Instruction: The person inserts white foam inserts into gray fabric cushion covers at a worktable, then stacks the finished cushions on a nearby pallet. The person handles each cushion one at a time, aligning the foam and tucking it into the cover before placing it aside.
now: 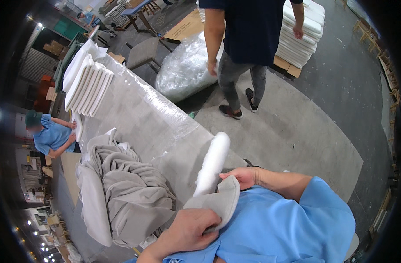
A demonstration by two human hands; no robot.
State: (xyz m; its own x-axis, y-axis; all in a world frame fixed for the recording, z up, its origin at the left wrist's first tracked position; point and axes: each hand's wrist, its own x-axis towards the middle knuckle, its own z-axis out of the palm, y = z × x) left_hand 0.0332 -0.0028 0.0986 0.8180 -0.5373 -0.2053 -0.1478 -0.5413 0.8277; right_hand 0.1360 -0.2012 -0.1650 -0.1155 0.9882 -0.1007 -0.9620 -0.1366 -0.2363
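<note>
My left hand (189, 230) is closed, fingers curled round the near edge of a grey fabric cover (213, 204). With its thumb and fingers, my right hand (241, 177) pinches the cover's far edge close to my body. A long white padded cushion insert (212, 160) with a fluffy surface lies on the table just beyond. Its lower end meets the grey fabric; whether it goes inside cannot be made out. To the left of my hands a large heap of similar grey fabric covers (128, 188) is piled on the table.
The table (139, 111) has a plastic-wrapped edge. White pads (88, 87) stand stacked at its far end, near a co-worker in blue (53, 133) holding a white piece. Beyond it are a bag of clear plastic (183, 70), a grey chair (143, 52), a standing person (253, 35) and stacked white pads (303, 35).
</note>
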